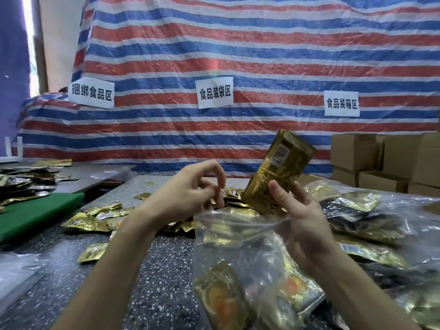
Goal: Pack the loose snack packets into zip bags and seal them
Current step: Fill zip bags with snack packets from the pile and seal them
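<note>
My right hand [301, 217] grips a stack of gold snack packets [276, 172], held upright above the open mouth of a clear zip bag [238, 258]. The same hand also holds the bag's right rim. Inside the bag lie a few gold packets with orange pictures. My left hand [190, 194] hovers just left of the bag's mouth with its fingers loosely curled and nothing in them. Loose gold packets [95, 220] lie scattered on the speckled table [154, 282] behind and left of the bag.
Filled clear bags with dark and gold packets [362, 217] pile up on the right. Cardboard boxes [385, 160] stand at the back right. A green board [35, 215] and more packets lie at the left. A striped tarp with paper signs [215, 92] hangs behind.
</note>
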The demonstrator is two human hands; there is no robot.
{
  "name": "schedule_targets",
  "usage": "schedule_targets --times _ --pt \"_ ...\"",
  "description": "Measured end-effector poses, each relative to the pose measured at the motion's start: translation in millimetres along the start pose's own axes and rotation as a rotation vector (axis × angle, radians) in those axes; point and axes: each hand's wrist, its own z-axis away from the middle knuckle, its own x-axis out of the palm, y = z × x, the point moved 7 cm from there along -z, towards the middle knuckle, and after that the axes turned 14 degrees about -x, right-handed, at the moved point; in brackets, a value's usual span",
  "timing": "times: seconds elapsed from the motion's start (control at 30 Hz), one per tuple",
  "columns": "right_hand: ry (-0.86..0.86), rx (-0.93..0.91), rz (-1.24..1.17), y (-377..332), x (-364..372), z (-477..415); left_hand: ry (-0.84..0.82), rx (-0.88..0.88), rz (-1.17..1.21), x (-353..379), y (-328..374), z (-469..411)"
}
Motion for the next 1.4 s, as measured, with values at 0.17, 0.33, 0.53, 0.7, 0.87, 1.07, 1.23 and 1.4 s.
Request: schedule_targets --times 0.17,0.33,0.53,0.7,0.87,1.07,1.23,1.4 --pt "-0.005 -0.13 0.125 8 18 -5 -0.145 -0.019 -0.077 15 5 4" --pt "0.028 -0.173 0.138 11 23 -14 -0.242 0.035 -0.168 18 11 12" --pt "0.019 -0.155 0.101 0 23 -18 -0.388 -0.138 -0.304 30 -8 13" --pt "0.044 -0.113 0.053 -4 20 -18 -0.382 -0.111 -0.234 35 -2 13" --pt "0.059 -0.092 0.032 -3 18 -19 -0.317 -0.048 -0.288 36 4 12" --pt "0.042 -0.1 0.083 -11 10 -21 -0.128 -0.006 -0.288 19 6 6" --pt "-0.087 -0.054 0.029 -11 13 -24 -0.094 -0.034 -0.181 9 7 6" --pt "-0.342 -0.006 0.132 -4 31 -15 -0.135 -0.026 -0.1 11 10 6"
